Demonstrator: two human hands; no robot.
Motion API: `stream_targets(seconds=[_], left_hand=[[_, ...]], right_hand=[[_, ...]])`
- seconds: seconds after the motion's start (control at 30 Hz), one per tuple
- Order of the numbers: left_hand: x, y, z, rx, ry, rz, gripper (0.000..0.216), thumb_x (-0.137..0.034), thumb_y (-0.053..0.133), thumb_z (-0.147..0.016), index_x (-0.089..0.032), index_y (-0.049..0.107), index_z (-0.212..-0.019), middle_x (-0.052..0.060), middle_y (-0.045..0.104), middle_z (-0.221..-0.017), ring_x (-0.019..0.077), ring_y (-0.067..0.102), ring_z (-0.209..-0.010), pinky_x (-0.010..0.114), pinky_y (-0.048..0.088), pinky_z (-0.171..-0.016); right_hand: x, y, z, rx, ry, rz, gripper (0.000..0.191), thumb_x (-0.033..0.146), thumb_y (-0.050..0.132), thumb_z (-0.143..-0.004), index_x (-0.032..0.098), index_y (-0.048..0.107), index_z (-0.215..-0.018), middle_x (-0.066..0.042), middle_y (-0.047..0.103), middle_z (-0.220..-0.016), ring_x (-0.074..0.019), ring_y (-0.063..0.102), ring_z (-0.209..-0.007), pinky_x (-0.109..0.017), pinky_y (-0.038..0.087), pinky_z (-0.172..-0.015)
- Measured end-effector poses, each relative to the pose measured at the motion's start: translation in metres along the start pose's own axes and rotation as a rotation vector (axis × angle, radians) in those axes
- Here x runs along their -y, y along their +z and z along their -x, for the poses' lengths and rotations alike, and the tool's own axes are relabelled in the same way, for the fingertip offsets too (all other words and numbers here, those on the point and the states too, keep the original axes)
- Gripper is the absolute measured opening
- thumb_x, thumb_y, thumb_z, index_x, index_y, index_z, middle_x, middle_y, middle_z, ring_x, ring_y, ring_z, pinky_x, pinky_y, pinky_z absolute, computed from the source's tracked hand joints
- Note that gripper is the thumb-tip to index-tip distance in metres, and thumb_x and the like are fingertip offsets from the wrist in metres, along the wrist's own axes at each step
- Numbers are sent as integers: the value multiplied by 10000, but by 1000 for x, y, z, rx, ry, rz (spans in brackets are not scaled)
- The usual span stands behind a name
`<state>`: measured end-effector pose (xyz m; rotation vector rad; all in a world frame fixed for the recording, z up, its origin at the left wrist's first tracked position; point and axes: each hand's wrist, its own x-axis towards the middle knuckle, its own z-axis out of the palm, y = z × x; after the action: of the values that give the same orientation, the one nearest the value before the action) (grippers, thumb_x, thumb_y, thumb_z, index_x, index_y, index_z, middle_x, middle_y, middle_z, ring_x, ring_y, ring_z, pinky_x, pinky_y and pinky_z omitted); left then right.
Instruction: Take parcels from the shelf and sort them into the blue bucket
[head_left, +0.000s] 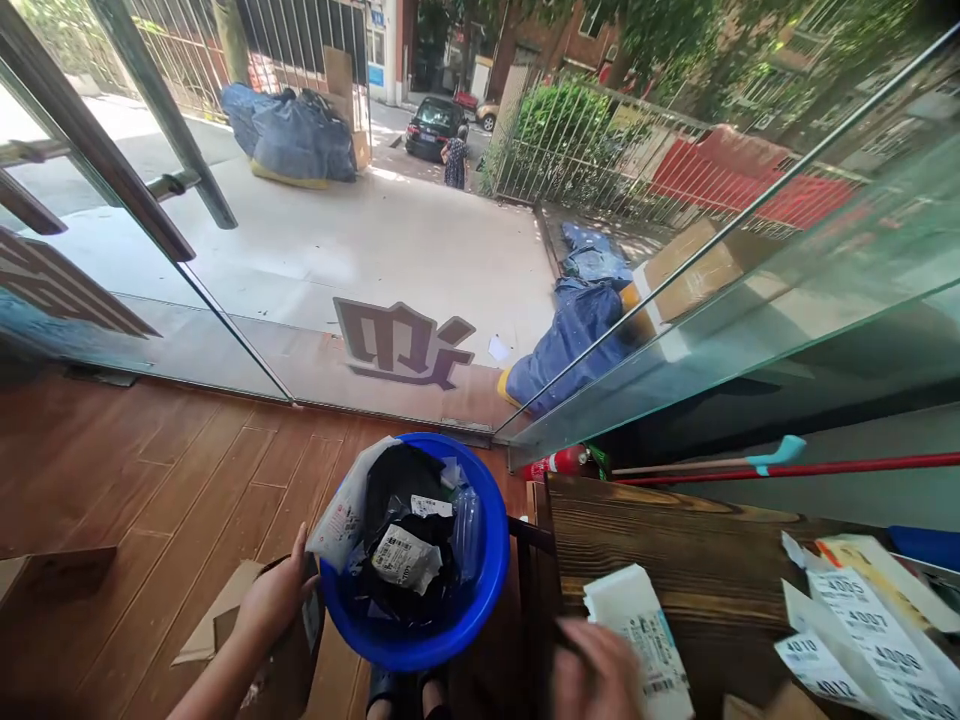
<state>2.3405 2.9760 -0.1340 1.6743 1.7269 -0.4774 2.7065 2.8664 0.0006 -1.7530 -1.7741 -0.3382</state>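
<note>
The left hand (274, 600) is gripping the top of a cardboard box (281, 660) standing on the wooden floor (150, 470), and just to the right of that grip a basin (480, 590) is sitting with parcels (405, 540) piled in it, one pouch (345, 515) leaning over the rim directly above the fingers. Further right, the right hand (596, 670) is resting on a wooden table (675, 540) beside a labelled packet (641, 630), with more label sheets (862, 630) lying to the right of it. Beyond both hands a glass door (315, 250) is standing, with a fire extinguisher (555, 463) and a broom handle (787, 467) lying behind the table.
</note>
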Motion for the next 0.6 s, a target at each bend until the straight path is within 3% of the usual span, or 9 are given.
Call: stream_targets(seconds=[0.07,0.13,0.17,0.2,0.27,0.3,0.37,0.5,0.6], left_hand=[[-4,0,-16,-30,-36,-3,699,-331,277,-957,23,69,-1523,273,706,-1167,365,679,-1102,461,505,-898],[-7,2,-31,-33,-46,-7,683,-337,283,-958,-16,103,-1533,257,719,-1147,363,681,-1102,452,508,-890],[-7,4,-37,-27,-42,-7,667,-323,286,-957,-36,121,-1537,247,721,-1151,359,680,-1109,447,509,-891],[-8,6,-41,-16,-34,-8,648,-306,284,-957,-57,145,-1539,238,720,-1162,354,679,-1117,444,509,-895],[-9,10,-46,10,-13,-10,597,-276,249,-963,-88,221,-1529,226,702,-1219,348,669,-1141,455,508,-911],[-10,12,-46,22,-3,-10,574,-265,221,-968,-93,272,-1514,221,688,-1250,348,663,-1153,466,505,-923],[-12,15,-43,36,11,-6,555,-258,160,-975,-96,376,-1461,210,670,-1288,347,658,-1158,480,501,-930],[-15,20,-33,29,6,20,549,-248,102,-972,-116,541,-1274,184,718,-1184,359,692,-1058,475,520,-821],[-15,23,-25,16,-19,57,573,-257,63,-969,-116,547,-1241,192,711,-1190,356,699,-1032,475,519,-799]], right_hand=[[50,96,15,372,192,-166,306,231,538,-881,195,614,-1175,-144,723,-1126,-300,698,-1048,-435,597,-870],[89,185,26,747,358,-60,659,244,695,-758,60,523,-1367,-273,567,-1407,-422,562,-1280,-543,531,-1004],[100,222,29,909,352,-19,823,285,762,-712,87,456,-1450,-266,416,-1543,-471,432,-1385,-623,449,-1068],[106,253,33,1044,228,-47,860,299,791,-693,157,452,-1470,-206,315,-1614,-457,326,-1454,-649,344,-1140],[101,293,39,1216,20,-109,647,267,789,-711,275,615,-1334,-70,382,-1605,-352,288,-1496,-569,202,-1230],[93,302,43,1249,-24,-120,487,229,757,-745,296,693,-1224,-37,483,-1547,-304,334,-1482,-522,168,-1247],[68,305,50,1238,46,-62,321,149,654,-813,273,760,-1089,-57,635,-1403,-282,443,-1416,-501,157,-1249],[4,267,58,1087,286,117,457,90,560,-811,198,705,-1232,-164,665,-1334,-392,500,-1341,-622,173,-1209],[-34,234,60,985,398,153,401,128,555,-801,189,740,-1151,-179,691,-1278,-420,519,-1314,-650,231,-1177]])
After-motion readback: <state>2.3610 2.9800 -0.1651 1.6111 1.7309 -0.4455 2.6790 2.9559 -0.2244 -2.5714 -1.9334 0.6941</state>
